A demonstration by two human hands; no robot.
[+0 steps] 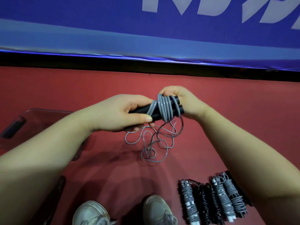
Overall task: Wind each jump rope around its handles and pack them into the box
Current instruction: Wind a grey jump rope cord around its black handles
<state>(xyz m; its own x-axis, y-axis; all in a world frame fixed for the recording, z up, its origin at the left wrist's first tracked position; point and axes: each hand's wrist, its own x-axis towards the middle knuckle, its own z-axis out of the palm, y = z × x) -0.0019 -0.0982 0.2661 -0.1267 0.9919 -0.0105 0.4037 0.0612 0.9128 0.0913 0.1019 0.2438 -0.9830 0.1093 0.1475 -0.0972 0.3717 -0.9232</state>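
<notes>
**Winding step, head view.** At 9 o'clock the clear box (pixel 48 115) lies on the red floor. Its near side is hidden behind the left forearm, and its contents cannot be made out. The left hand (pixel 123 112) grips the left ends of the paired black handles (pixel 179 109), thumb across them. The grey jump rope (pixel 165 108) is at frame centre, several turns round the handles, with its loose remainder (pixel 155 143) hanging tangled at 6 o'clock of the hands. The right hand (pixel 183 98) closes on the handles' right ends, fingers curled over the coils; whether it also pinches the running strand cannot be told. Suggested technique is to keep the handles parallel, lay the turns tight and adjacent, and shake out the tangle before it reaches the coils. At 5 o'clock the wound bundles (pixel 227 198) are partly covered by the right forearm.
</notes>
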